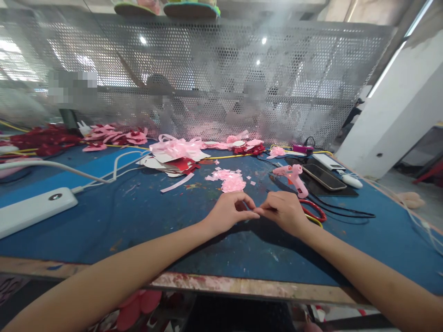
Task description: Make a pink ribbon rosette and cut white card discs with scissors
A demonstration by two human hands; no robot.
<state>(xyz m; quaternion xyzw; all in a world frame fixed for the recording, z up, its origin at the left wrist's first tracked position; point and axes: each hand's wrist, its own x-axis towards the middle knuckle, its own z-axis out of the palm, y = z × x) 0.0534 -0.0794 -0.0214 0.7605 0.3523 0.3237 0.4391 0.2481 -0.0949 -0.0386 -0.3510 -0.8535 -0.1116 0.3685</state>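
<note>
My left hand (230, 210) and my right hand (285, 212) meet fingertip to fingertip above the blue table, each closed in a pinch. Whatever lies between the fingertips is too small or hidden to make out. Just behind my left hand sits a pile of small pink ribbon pieces (226, 175), with a pink ruffled flower (233, 184) at its near side. A pink glue gun (294, 177) lies behind my right hand. Beside that hand are red-handled and yellow-handled tools (314, 210), partly covered by it.
Pink ribbons (178, 147) lie on white and red cards at the back. A phone (324, 176) rests on a dark mat at right. On the left is a white power bank (38, 210) with cables. A perforated metal screen (207, 92) stands behind the table, people beyond it.
</note>
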